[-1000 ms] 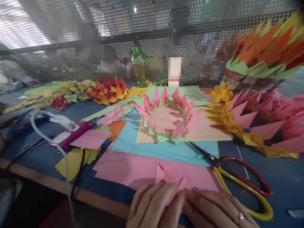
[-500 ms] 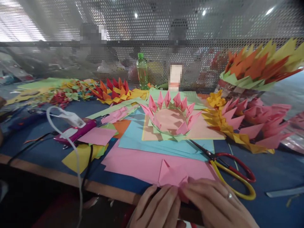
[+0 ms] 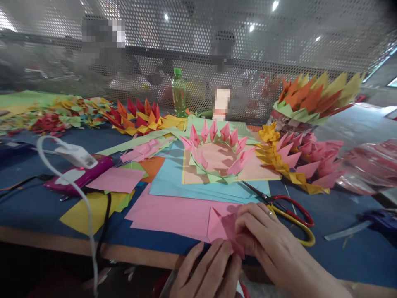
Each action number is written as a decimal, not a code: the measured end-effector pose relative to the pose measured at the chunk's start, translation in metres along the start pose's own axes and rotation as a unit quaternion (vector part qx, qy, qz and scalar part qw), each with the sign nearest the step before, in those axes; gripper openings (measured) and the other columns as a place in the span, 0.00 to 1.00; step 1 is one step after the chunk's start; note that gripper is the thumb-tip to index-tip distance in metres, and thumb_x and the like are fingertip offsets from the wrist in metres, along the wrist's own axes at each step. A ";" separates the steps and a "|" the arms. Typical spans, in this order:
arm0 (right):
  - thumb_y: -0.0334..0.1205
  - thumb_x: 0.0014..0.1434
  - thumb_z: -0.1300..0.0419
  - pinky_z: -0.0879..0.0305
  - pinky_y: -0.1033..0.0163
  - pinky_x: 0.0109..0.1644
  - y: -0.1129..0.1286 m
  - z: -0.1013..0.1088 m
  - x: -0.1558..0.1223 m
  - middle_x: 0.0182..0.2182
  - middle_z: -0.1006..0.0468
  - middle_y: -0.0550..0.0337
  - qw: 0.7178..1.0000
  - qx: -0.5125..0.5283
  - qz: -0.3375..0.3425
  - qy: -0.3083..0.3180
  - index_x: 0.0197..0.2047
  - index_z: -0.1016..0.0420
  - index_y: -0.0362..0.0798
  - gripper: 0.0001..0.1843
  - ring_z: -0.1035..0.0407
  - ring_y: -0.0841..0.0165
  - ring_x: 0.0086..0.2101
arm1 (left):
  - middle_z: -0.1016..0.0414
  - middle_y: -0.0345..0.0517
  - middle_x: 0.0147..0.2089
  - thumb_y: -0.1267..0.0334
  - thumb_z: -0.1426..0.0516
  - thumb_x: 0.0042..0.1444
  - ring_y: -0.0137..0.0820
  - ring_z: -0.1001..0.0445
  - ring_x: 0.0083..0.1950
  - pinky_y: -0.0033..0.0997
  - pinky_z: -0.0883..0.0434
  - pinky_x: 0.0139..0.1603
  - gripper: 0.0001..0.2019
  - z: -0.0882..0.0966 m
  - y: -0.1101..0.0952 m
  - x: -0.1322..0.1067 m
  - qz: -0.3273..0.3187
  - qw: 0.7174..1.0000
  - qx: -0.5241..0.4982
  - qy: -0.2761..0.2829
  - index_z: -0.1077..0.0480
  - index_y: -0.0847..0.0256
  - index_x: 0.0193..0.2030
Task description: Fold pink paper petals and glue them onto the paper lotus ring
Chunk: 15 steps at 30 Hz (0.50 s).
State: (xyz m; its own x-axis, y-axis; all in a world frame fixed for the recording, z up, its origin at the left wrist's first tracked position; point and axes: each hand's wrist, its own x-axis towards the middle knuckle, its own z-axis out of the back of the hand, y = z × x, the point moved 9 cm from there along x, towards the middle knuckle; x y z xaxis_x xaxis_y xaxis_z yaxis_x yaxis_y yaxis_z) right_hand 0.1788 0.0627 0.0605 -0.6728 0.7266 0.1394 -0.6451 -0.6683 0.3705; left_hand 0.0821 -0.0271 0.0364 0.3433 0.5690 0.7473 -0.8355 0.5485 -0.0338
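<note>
A partly folded piece of pink origami paper (image 3: 218, 225) lies at the table's front edge, with a crease standing up near its top. Along its lower edge, my left hand (image 3: 209, 269) holds the paper down with bent fingers; the thumb is hidden. My right hand (image 3: 266, 240), with a ring on one finger, is closed on the paper's right side. Beneath it are pink paper sheets (image 3: 173, 219). Just beyond my right hand lie scissors (image 3: 269, 199) with red and yellow handles. A ring of pink folded points on a green base (image 3: 198, 159) stands behind the sheets.
Left are a purple glue gun (image 3: 76, 182), a white plug with its cable (image 3: 77, 155), and yellow paper (image 3: 83, 215). Farther back stand a green bottle (image 3: 179, 93) and red-orange folded points (image 3: 139, 116). Pink and yellow paper points (image 3: 310, 161) and a blue tool (image 3: 380, 221) are right.
My right hand has moved up along the paper's right side, its fingers now curled in. My left hand stays at the lower edge. The view has shifted a little to the right.
</note>
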 end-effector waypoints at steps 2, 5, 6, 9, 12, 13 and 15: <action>0.25 0.67 0.48 0.29 0.54 0.47 0.001 -0.001 0.000 0.40 0.27 0.57 1.000 -0.008 0.002 -0.003 0.38 0.34 0.50 0.10 0.31 0.63 0.41 | 0.17 0.41 0.50 0.60 0.54 0.75 0.26 0.21 0.55 0.37 0.47 0.76 0.20 -0.001 0.000 0.000 0.008 0.999 0.002 -0.041 0.20 0.56 0.48; 0.24 0.67 0.50 0.29 0.51 0.47 0.002 -0.002 0.001 0.40 0.27 0.56 1.000 -0.026 0.009 -0.003 0.38 0.34 0.50 0.11 0.32 0.62 0.41 | 0.17 0.41 0.45 0.62 0.54 0.75 0.26 0.22 0.54 0.37 0.43 0.74 0.21 0.002 0.000 -0.006 0.028 0.988 0.002 -0.150 0.19 0.56 0.41; 0.24 0.67 0.50 0.29 0.51 0.47 0.002 -0.002 0.002 0.40 0.27 0.56 0.999 -0.032 0.008 -0.004 0.39 0.34 0.50 0.11 0.32 0.61 0.40 | 0.17 0.41 0.45 0.63 0.54 0.75 0.26 0.22 0.54 0.37 0.42 0.74 0.22 -0.001 -0.001 -0.008 0.030 0.987 0.002 -0.159 0.19 0.56 0.40; 0.24 0.67 0.50 0.30 0.50 0.47 0.002 -0.001 0.003 0.41 0.27 0.55 0.999 -0.042 0.004 -0.009 0.40 0.34 0.49 0.11 0.33 0.61 0.41 | 0.17 0.40 0.45 0.65 0.55 0.74 0.26 0.23 0.55 0.38 0.42 0.74 0.22 -0.006 -0.002 -0.009 0.035 0.987 0.004 -0.160 0.19 0.55 0.38; 0.25 0.68 0.50 0.31 0.52 0.44 0.003 -0.002 0.003 0.40 0.27 0.56 0.999 -0.042 0.001 -0.014 0.39 0.35 0.50 0.10 0.34 0.61 0.40 | 0.17 0.39 0.46 0.68 0.53 0.73 0.26 0.22 0.56 0.38 0.42 0.74 0.20 -0.001 -0.002 -0.009 0.033 0.988 0.012 -0.148 0.20 0.54 0.39; 0.25 0.68 0.51 0.31 0.52 0.43 0.003 -0.002 0.003 0.40 0.27 0.56 0.999 -0.042 0.000 -0.017 0.38 0.35 0.50 0.11 0.34 0.61 0.39 | 0.17 0.39 0.47 0.68 0.52 0.72 0.26 0.22 0.56 0.39 0.43 0.75 0.18 -0.001 -0.002 -0.007 0.031 0.992 0.013 -0.120 0.20 0.53 0.41; 0.25 0.68 0.51 0.33 0.53 0.42 0.003 -0.003 0.001 0.39 0.27 0.56 0.999 -0.044 -0.001 -0.031 0.39 0.35 0.50 0.11 0.34 0.61 0.38 | 0.17 0.38 0.50 0.67 0.51 0.72 0.26 0.21 0.57 0.38 0.45 0.76 0.16 -0.004 -0.001 -0.005 0.033 0.998 0.013 -0.053 0.21 0.52 0.46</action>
State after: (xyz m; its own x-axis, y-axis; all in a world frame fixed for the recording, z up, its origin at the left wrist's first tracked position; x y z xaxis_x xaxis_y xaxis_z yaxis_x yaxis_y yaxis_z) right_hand 0.1753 0.0613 0.0588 -0.6503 0.7340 0.1956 -0.6771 -0.6769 0.2888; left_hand 0.0827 -0.0284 0.0300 0.2409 0.5349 0.8098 -0.8659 0.4954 -0.0696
